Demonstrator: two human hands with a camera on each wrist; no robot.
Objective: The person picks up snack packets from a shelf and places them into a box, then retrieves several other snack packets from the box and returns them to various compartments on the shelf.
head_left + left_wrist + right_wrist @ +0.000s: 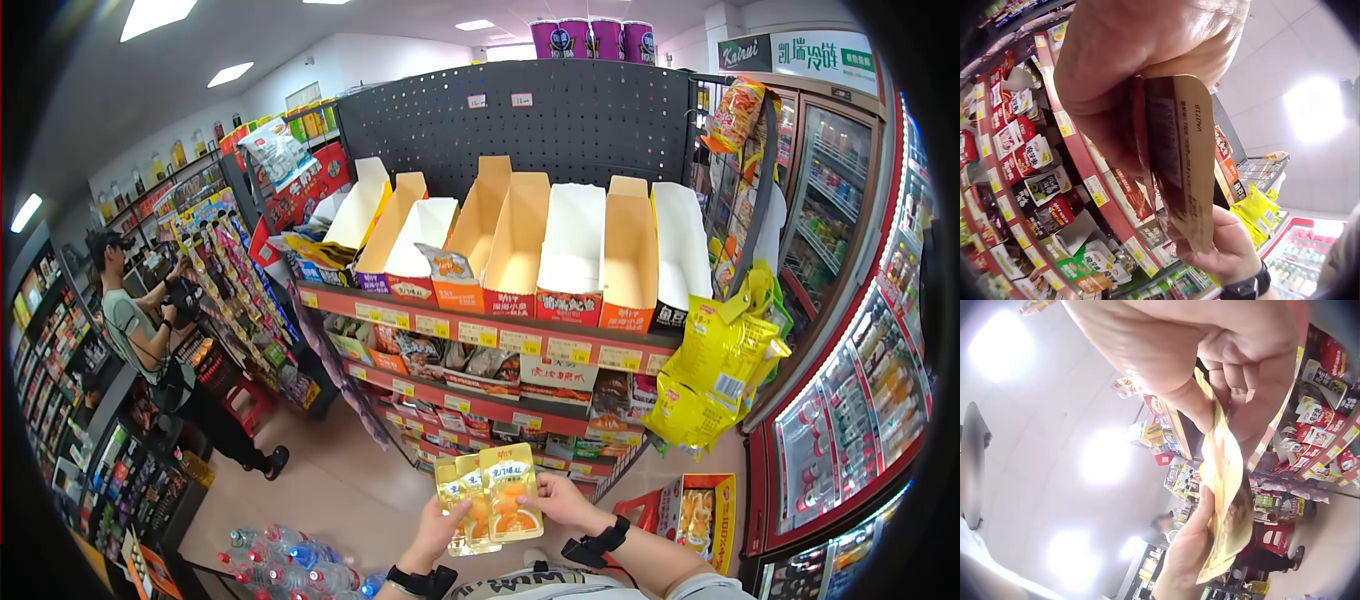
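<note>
In the head view, a small fan of gold snack packets (512, 492) with orange food pictures is held low in front of the body. My left hand (432, 527) pinches the packets' left side, thumb across the front. On the other side, my right hand (566, 502) grips the right edge of the frontmost packet. The left wrist view shows a packet's printed back (1199, 156) between both hands. Seen nearly edge-on in the right wrist view, the overlapping packets (1225, 469) lie between thumb and fingers.
A shelf rack (490, 335) ahead bears a row of open display boxes (572, 235), with one silver packet (445, 262) in them. Yellow bags (715, 365) hang at its right end. Bottles (290, 562) stand on the floor at left; a person (150, 340) is beyond.
</note>
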